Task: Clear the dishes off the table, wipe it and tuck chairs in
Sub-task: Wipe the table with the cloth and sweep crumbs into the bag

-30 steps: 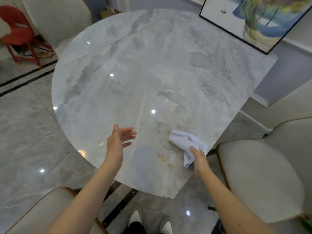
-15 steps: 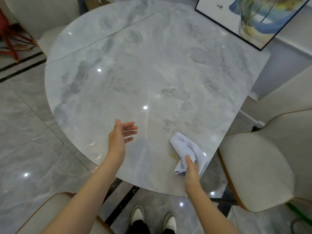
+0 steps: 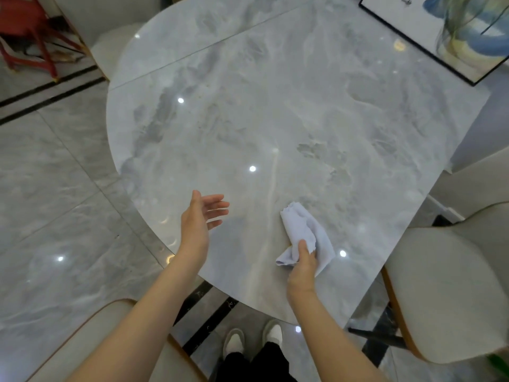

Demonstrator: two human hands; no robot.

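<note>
feet: white shoes (image 3: 253, 340) stand on the tiled floor (image 3: 55, 216) at the near rim of the bench.
near chair: a pale padded chair (image 3: 91, 346) sits at lower left, pulled out from the bench.
right chair: a second padded chair (image 3: 440, 293) stands at the right, its seat just beside the bench edge and not tucked under.
right hand: the right hand (image 3: 301, 268) grasps a crumpled pale cloth (image 3: 305, 232), thumb on top, and presses it to the surface near the near edge.
left hand: the left hand (image 3: 199, 219) hovers released above the bench, palm turned inward, fingers spread, grasping nothing.
bench: the round grey marble bench (image 3: 275, 106) shows no dishes; a faint pale streak runs up from the near edge, just left of the cloth.
far side: a framed picture (image 3: 440, 31) leans by the far right rim, and a red chair (image 3: 24, 31) stands well apart at far left.
step: wiping looks to be in hand, with clearing seemingly done.
next: the cloth likely needs sweeping across the streak and outward over the unwiped far surface, then the chairs pushed in.
</note>
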